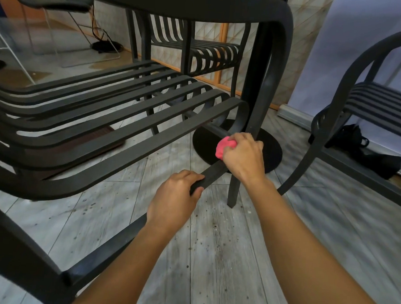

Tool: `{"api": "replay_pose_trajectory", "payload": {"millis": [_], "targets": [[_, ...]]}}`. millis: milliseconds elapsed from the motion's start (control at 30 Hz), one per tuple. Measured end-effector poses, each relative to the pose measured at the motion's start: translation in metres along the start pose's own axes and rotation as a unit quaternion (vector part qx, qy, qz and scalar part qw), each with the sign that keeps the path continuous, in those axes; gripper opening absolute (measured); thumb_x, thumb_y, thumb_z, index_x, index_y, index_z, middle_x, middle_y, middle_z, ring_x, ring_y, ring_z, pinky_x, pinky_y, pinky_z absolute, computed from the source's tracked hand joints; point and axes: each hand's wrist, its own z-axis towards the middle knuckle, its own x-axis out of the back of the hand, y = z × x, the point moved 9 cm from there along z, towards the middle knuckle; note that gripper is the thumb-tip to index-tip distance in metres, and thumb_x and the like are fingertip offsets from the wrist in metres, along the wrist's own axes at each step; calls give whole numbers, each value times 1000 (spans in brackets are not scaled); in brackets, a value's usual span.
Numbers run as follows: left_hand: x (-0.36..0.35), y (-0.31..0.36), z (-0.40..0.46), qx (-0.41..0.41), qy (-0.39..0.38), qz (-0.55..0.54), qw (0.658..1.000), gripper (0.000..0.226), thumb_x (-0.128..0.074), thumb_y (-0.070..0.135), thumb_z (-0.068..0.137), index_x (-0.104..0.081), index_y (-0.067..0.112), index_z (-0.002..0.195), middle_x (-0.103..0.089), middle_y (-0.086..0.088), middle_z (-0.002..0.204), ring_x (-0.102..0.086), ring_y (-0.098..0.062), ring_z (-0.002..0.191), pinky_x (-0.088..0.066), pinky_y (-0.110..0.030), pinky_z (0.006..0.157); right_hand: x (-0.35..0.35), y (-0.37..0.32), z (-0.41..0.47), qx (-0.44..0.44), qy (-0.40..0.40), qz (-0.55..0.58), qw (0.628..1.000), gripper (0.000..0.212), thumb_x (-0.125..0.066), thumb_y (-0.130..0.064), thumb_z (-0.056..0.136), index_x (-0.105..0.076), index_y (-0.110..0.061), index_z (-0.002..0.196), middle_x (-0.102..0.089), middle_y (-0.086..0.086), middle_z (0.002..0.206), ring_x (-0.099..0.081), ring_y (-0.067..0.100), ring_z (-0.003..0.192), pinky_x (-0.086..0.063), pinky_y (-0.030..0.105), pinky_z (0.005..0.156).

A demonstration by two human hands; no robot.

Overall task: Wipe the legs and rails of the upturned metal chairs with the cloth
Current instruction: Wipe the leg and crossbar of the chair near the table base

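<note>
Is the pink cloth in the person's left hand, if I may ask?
No, the right hand grips the pink cloth; the left hand holds the rail.

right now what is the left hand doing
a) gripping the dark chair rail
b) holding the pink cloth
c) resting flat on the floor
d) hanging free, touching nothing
a: the left hand is curled round the dark rail, while the right hand holds the pink cloth further along that rail.

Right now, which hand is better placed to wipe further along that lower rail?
The right hand. It already grips the pink cloth and presses it on the rail. The left hand holds the same rail nearer the person and has no cloth, so it likely serves best steadying the chair.
</note>
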Motion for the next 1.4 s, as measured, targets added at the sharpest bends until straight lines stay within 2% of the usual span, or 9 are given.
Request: {"api": "replay_pose_trajectory", "payload": {"millis": [100, 200, 367, 500, 933, 1033, 1100, 1233, 1400], "targets": [[0, -1, 0, 2, 1, 0, 1000, 33, -57, 27, 90, -58, 25, 124, -61, 9, 118, -56, -7, 104, -47, -23, 90, -1, -2, -2, -16, 3, -49, 999, 50, -55, -45, 86, -45, -19, 127, -45, 4, 130, -35, 33, 119, -44, 49, 91], [0, -1, 0, 3, 2, -5, 1000, 33, -58, 27, 90, -58, 25, 123, -61, 9, 118, -56, -7, 104, -46, -23, 90, -2, -4, -4, -12, 15, -86, 996, 45, -60, -33, 86, -43, -23, 127, -48, 4, 126, -39, 34, 115, -47, 44, 84], [1, -1, -1, -1, 5, -4, 1000, 33, -58, 27, 90, -58, 25, 123, -61, 9, 116, -57, -7, 101, -48, -23, 87, -1, -7, -5, 7, 16, -87, 996, 36, -57, -24, 89, -55, -24, 125, -52, 2, 122, -43, 32, 107, -38, 32, 72], [1, 0, -2, -2, 8, -3, 1000, 33, -59, 26, 89, -58, 24, 123, -62, 9, 115, -57, -8, 100, -48, -23, 86, -1, -9, -17, 19, 22, -68, 997, 29, -54, -20, 90, -60, -23, 119, -52, 1, 123, -45, 31, 108, -38, 29, 75], [-1, -1, -2, 2, -1, 3, 1000, 34, -59, 26, 89, -58, 25, 123, -62, 9, 114, -58, -8, 98, -50, -25, 84, -10, -14, -52, 55, 35, -5, 998, 35, -57, -11, 88, -61, -23, 121, -51, -5, 130, -47, 26, 110, -36, 21, 81], [-1, -1, -2, 6, -9, -3, 1000, 34, -59, 25, 89, -58, 25, 123, -62, 8, 114, -57, -10, 98, -50, -28, 84, -3, -11, -53, 53, 29, 68, 996, 32, -58, -6, 85, -66, -22, 112, -54, -6, 122, -51, 11, 104, -44, 20, 87], [0, 0, -2, 8, -9, -2, 1000, 34, -58, 26, 90, -57, 25, 123, -62, 9, 114, -57, -9, 98, -49, -26, 83, 8, -1, -54, 18, 29, 134, 990, 30, -58, -4, 85, -67, -21, 108, -51, -9, 115, -48, 0, 96, -42, 16, 86], [2, 0, -2, 11, -6, 1, 1000, 33, -56, 28, 91, -56, 27, 124, -60, 11, 116, -56, -6, 100, -42, -18, 84, 40, 25, -46, -39, 78, 145, 986, 35, -58, -12, 86, -60, -27, 117, -48, -7, 120, -47, 11, 110, -44, 32, 95], [1, 0, -2, 12, -6, 2, 1000, 33, -56, 29, 91, -56, 28, 124, -60, 11, 117, -55, -5, 102, -42, -17, 85, 70, 25, -25, -3, 148, 114, 982, 34, -58, -20, 88, -59, -24, 122, -54, -2, 124, -50, 15, 112, -38, 27, 91]]}}
